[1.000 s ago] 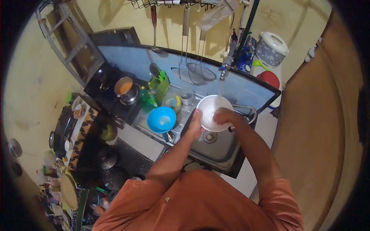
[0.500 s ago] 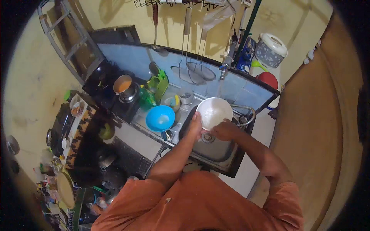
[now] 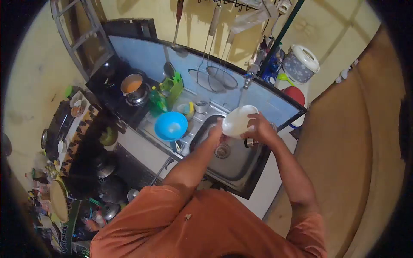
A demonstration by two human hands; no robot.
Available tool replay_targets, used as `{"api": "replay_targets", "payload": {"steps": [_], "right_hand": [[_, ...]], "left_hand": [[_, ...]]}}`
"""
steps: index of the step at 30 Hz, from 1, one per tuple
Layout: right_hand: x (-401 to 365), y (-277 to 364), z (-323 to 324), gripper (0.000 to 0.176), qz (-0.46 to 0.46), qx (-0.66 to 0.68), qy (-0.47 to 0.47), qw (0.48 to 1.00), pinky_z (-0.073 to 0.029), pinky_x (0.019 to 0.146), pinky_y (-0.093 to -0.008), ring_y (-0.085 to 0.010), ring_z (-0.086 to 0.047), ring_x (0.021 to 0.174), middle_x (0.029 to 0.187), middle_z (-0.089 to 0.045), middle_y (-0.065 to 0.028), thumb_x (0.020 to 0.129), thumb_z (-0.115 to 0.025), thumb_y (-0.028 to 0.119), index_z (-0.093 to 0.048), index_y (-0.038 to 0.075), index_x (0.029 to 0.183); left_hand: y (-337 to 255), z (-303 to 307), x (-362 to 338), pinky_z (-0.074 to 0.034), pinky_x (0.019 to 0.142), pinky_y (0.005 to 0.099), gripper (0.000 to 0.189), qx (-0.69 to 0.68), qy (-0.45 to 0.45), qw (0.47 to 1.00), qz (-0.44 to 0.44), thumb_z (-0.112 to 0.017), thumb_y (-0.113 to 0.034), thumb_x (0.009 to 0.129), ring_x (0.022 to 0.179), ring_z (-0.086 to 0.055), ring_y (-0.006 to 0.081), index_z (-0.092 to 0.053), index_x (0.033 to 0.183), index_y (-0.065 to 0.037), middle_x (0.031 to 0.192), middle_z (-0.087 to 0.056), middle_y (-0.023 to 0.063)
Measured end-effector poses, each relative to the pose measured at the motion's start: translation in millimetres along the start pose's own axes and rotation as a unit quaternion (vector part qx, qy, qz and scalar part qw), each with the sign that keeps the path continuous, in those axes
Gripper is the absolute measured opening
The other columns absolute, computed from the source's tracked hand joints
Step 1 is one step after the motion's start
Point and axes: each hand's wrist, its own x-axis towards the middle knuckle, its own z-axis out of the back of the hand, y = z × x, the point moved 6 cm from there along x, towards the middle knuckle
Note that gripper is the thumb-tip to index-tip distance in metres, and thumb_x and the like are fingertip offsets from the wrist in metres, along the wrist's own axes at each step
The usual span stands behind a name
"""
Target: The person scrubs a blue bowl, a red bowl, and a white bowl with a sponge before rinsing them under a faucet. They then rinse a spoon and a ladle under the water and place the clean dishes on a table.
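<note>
A white bowl [image 3: 238,121] is tilted over the steel sink [image 3: 232,167], below the tap [image 3: 248,81]. Gripping its left side is my left hand [image 3: 216,131], the thumb near the rim. My right hand [image 3: 261,129] holds the opposite side, with fingers curled over the edge. The sink's drain [image 3: 222,150] shows just under the bowl. A blue basin [image 3: 171,126] stands on the drainboard to the left of my left hand.
A green bottle [image 3: 158,101], a green rack [image 3: 173,88] and a small metal cup [image 3: 201,106] stand along the back. On the stove [image 3: 115,96] sits a pot [image 3: 132,86] with orange contents. Strainers [image 3: 221,77] hang on the wall.
The bowl has gone from nearly level to tilted. My right hand has moved from its lower front edge up to its right rim. The whole view has shifted slightly.
</note>
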Motion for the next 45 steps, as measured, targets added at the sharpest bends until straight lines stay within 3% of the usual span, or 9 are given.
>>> {"api": "replay_targets", "payload": {"steps": [4,11,13,19,24,31,37,40,45], "right_hand": [[8,-27,-30,0.038,-0.326,0.306,0.106,0.888,-0.044,0.087,-0.0394,-0.0278,-0.055,0.105,0.114,-0.059,-0.0193,0.074,-0.072,0.038,-0.066,0.0,0.08],[41,-124,-199,0.054,-0.189,0.081,0.157,0.966,-0.046,0.078,-0.0382,-0.021,-0.06,0.086,0.104,-0.062,-0.015,0.087,-0.053,0.047,-0.062,-0.006,0.097],[36,-111,-198,0.048,-0.222,0.386,0.079,0.892,-0.047,0.077,-0.0385,-0.0228,-0.06,0.09,0.103,-0.062,-0.0146,0.09,-0.051,0.041,-0.059,-0.005,0.102],[11,-84,-178,0.035,-0.298,0.76,-0.068,0.573,-0.047,0.086,-0.0362,-0.0243,-0.058,0.098,0.115,-0.057,-0.0134,0.092,-0.051,0.025,-0.051,0.0,0.117],[-5,-40,-144,0.036,-0.255,0.759,-0.077,0.594,-0.043,0.094,-0.0379,-0.022,-0.055,0.106,0.116,-0.056,-0.0077,0.094,-0.049,0.027,-0.047,0.005,0.122],[-7,-63,-132,0.037,-0.224,0.775,-0.069,0.587,-0.048,0.082,-0.0346,-0.0207,-0.059,0.096,0.107,-0.059,-0.009,0.092,-0.052,0.026,-0.048,0.001,0.119],[5,-38,-117,0.036,-0.243,0.712,-0.06,0.656,-0.049,0.077,-0.0324,-0.0197,-0.061,0.089,0.101,-0.062,-0.0075,0.091,-0.054,0.03,-0.054,0.001,0.113],[7,-12,-93,0.034,-0.264,0.42,0.046,0.867,-0.048,0.062,-0.0311,-0.0158,-0.059,0.071,0.081,-0.063,-0.0041,0.088,-0.059,0.034,-0.063,0.001,0.096],[16,-14,-90,0.036,-0.26,0.192,0.187,0.928,-0.045,0.054,-0.0301,-0.0118,-0.054,0.059,0.068,-0.06,-0.0042,0.086,-0.06,0.038,-0.065,0.002,0.089]], "left_hand": [[-22,-8,-22,-0.048,0.061,0.0329,0.051,-0.196,0.069,0.976,-0.065,-0.044,-0.051,0.09,0.077,-0.058,0.0194,-0.052,0.118,-0.009,0.096,-0.06,0.0097],[-70,-23,-52,-0.046,0.074,0.0396,0.039,0.088,-0.07,0.968,-0.222,-0.049,-0.035,0.09,0.089,-0.058,0.0275,-0.055,0.112,-0.003,0.099,-0.061,0.0119],[-42,-41,-1,-0.044,0.084,0.0411,0.036,0.565,-0.162,0.672,-0.451,-0.051,-0.031,0.088,0.098,-0.056,0.0341,-0.057,0.109,-0.002,0.109,-0.059,0.0174],[-91,-52,-64,-0.041,0.09,0.0438,0.041,0.451,-0.129,0.747,-0.47,-0.045,-0.037,0.09,0.106,-0.052,0.036,-0.058,0.11,-0.003,0.112,-0.057,0.0203],[-100,-56,-17,-0.041,0.088,0.0439,0.048,0.541,0.105,0.788,-0.275,-0.038,-0.044,0.091,0.104,-0.054,0.0346,-0.063,0.102,-0.005,0.112,-0.058,0.0204],[-110,-81,-28,-0.043,0.083,0.0462,0.043,0.485,0.097,0.774,-0.395,-0.04,-0.039,0.089,0.093,-0.056,0.0378,-0.065,0.095,-0.006,0.096,-0.06,0.0202],[-109,-83,-16,-0.044,0.081,0.0445,0.05,0.609,0.063,0.58,-0.537,-0.039,-0.047,0.088,0.09,-0.058,0.0354,-0.065,0.094,-0.005,0.092,-0.061,0.0203],[-73,-42,7,-0.046,0.082,0.0397,0.072,0.337,0.159,0.926,-0.066,-0.034,-0.066,0.085,0.096,-0.06,0.0278,-0.064,0.106,-0.005,0.103,-0.063,0.019],[-68,-26,59,-0.049,0.078,0.0393,0.069,0.484,0.066,0.852,-0.189,-0.039,-0.063,0.084,0.091,-0.063,0.0298,-0.065,0.103,-0.003,0.102,-0.063,0.0205]]}}
